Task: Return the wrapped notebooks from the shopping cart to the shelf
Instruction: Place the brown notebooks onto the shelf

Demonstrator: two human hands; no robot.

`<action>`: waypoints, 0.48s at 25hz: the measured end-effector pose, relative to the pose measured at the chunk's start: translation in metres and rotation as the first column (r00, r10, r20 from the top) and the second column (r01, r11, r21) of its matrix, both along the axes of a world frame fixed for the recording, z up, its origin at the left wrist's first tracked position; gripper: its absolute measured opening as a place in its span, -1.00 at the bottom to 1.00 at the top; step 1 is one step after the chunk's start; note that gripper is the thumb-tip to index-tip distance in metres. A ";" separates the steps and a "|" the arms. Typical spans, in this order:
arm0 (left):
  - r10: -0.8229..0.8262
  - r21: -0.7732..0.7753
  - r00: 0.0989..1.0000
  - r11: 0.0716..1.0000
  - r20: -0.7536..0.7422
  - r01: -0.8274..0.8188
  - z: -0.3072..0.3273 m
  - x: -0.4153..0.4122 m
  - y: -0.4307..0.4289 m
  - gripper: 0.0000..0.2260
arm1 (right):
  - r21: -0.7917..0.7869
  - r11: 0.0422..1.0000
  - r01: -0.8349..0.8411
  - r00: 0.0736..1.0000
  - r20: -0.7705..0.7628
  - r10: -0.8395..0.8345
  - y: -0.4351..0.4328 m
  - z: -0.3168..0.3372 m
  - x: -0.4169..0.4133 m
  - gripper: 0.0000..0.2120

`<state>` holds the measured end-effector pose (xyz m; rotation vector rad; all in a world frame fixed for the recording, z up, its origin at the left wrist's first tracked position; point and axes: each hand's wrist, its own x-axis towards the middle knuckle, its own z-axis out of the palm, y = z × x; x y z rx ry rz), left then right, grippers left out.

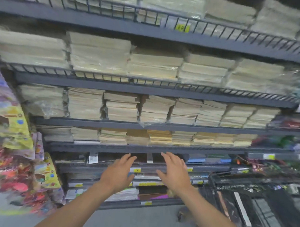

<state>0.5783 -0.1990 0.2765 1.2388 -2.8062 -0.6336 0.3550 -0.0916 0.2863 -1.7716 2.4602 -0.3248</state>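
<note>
My left hand [119, 173] and my right hand [174, 169] are both stretched out toward the lower part of the dark metal shelf [143, 149], fingers spread, holding nothing. Between them on a low shelf level lie dark wrapped notebooks [143, 157]. The black shopping cart [217, 180] stands at the lower right with several dark wrapped notebooks [271, 208] lying inside it. The frame is blurred by motion.
Upper shelf levels hold stacks of cream-paged notebooks [100, 56] in plastic wrap behind wire rails. Colourful packets [13, 122] hang at the left. Yellow price tags [137, 170] line the shelf edges. Grey floor [139, 221] shows below.
</note>
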 end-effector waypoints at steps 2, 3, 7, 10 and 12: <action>-0.054 -0.040 0.998 0.998 0.033 0.055 0.014 -0.013 0.012 -0.37 | -0.001 1.000 0.018 1.000 -0.026 -0.018 0.022 0.013 -0.006 -0.31; -0.075 -0.059 0.996 0.995 0.044 0.078 0.020 -0.021 0.020 -0.37 | -0.003 0.999 0.034 0.999 -0.027 -0.034 0.035 0.018 -0.011 -0.31; -0.181 -0.133 0.982 0.973 0.059 0.187 0.032 -0.068 0.055 -0.35 | -0.008 0.991 0.135 0.991 -0.011 -0.135 0.094 0.030 -0.046 -0.33; -0.240 -0.166 0.970 0.955 0.047 0.245 0.032 -0.112 0.083 -0.34 | 0.008 0.979 0.204 0.978 -0.030 -0.204 0.141 0.034 -0.080 -0.34; -0.280 -0.194 0.960 0.940 0.022 0.279 0.030 -0.151 0.110 -0.33 | 0.015 0.966 0.257 0.966 -0.029 -0.256 0.179 0.035 -0.111 -0.33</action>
